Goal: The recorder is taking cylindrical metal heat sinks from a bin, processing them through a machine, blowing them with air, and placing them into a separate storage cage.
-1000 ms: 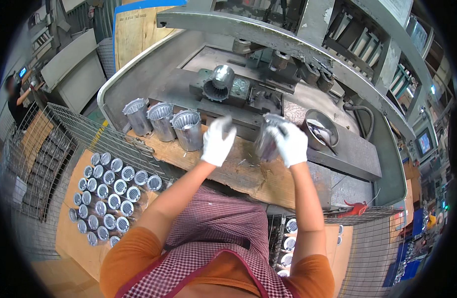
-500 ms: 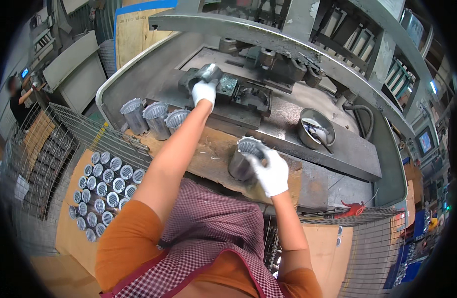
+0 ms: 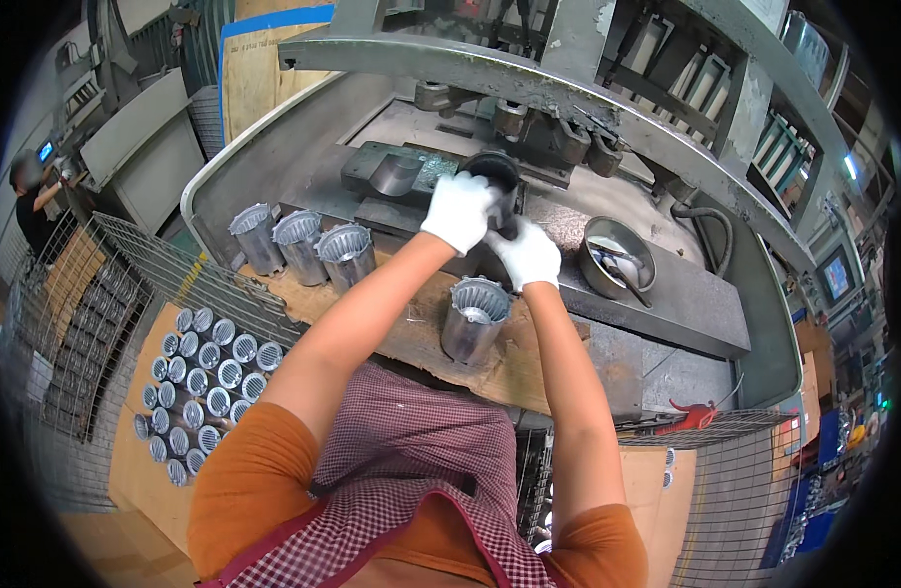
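My white-gloved left hand (image 3: 460, 213) is closed around a dark, hollow metal cylinder (image 3: 493, 174), its open end facing up. The cylinder is tilted over the machine bed, beside a block with a curved cradle (image 3: 396, 174). My right hand (image 3: 527, 257), also gloved, is closed at the cylinder's lower end, its fingertips partly hidden. A finned metal cylinder (image 3: 475, 323) stands upright on the wooden board (image 3: 411, 312) just in front of my hands. Several more finned cylinders (image 3: 298, 245) stand in a row at the left end of the board.
A metal bowl (image 3: 617, 257) with a brush-like tool and whitish contents sits on the right of the bed. The machine's frame beam (image 3: 450, 64) crosses above. At lower left, many finned cylinders (image 3: 205, 377) lie on cardboard behind wire mesh. A red air gun (image 3: 687, 416) lies at right.
My left hand lifted the cylinder from the cradle area and brought it right. My right hand left the finned cylinder on the board and moved up to the lifted one.
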`<control>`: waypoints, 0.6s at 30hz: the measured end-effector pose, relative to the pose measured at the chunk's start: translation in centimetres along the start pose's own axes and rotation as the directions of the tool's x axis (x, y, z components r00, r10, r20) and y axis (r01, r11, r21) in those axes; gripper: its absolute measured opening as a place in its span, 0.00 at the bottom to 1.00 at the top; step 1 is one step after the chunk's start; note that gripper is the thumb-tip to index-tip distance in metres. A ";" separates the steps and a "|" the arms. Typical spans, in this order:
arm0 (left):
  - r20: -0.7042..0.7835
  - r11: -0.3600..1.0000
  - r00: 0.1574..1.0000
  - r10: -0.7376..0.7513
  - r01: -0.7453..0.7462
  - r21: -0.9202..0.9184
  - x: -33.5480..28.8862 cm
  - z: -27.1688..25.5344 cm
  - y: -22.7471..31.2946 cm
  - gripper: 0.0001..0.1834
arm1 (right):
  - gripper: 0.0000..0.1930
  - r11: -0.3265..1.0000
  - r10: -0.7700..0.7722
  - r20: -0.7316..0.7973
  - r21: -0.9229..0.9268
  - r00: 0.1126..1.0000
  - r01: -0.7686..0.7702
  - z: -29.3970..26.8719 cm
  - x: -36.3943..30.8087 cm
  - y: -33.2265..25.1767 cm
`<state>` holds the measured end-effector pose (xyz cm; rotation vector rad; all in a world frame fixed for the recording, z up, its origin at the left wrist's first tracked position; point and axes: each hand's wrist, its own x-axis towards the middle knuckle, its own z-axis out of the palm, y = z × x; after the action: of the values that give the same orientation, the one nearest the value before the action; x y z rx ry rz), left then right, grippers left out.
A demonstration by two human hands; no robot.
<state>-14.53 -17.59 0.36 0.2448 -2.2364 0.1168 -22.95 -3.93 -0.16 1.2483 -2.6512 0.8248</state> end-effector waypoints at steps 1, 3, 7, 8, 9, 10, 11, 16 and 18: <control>-0.039 0.998 0.998 0.051 -0.053 -0.044 0.6 -0.1 0.2 0.10 | 0.26 0.999 0.002 -0.029 -0.032 1.000 -0.003 0.7 0.7 -0.1; 0.134 0.991 0.991 0.003 0.015 -0.132 1.9 -1.2 0.6 0.14 | 0.25 0.998 0.034 -0.070 -0.041 0.997 -0.037 1.4 2.4 0.0; 0.109 0.986 0.990 -0.088 0.102 -0.129 1.5 -4.4 -0.6 0.18 | 0.22 0.994 -0.013 -0.112 -0.109 0.994 0.001 1.5 4.1 1.7; 0.199 0.961 0.961 -0.190 0.224 -0.164 1.2 -6.0 -1.2 0.19 | 0.22 0.989 -0.037 -0.069 -0.145 0.997 0.027 1.5 4.3 1.8; 0.175 0.939 0.952 -0.251 0.284 -0.196 0.2 -6.9 -2.3 0.19 | 0.22 0.987 0.006 -0.033 -0.159 0.999 -0.011 1.5 4.4 1.5; 0.154 0.912 0.938 -0.309 0.339 -0.232 -0.7 -7.5 -3.5 0.20 | 0.22 0.987 0.006 -0.030 -0.160 1.000 -0.011 1.6 4.1 1.2; 0.171 0.891 0.919 -0.356 0.389 -0.235 -1.8 -8.3 -4.5 0.20 | 0.22 0.986 0.005 -0.023 -0.166 1.000 -0.009 1.6 3.7 0.8; 0.379 0.884 0.819 -0.431 0.467 -0.005 -6.6 -11.9 -7.3 0.26 | 0.23 0.972 0.014 0.035 -0.234 0.999 -0.005 2.5 5.3 0.5; 0.520 0.905 0.747 -0.414 0.398 0.150 -7.5 -13.7 -6.8 0.32 | 0.24 0.969 -0.020 0.031 -0.246 0.999 0.027 2.7 5.3 0.6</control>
<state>1.94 -20.88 3.13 0.8748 -2.6788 -0.1835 -26.49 -8.64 -1.14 1.2319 -2.6535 0.4591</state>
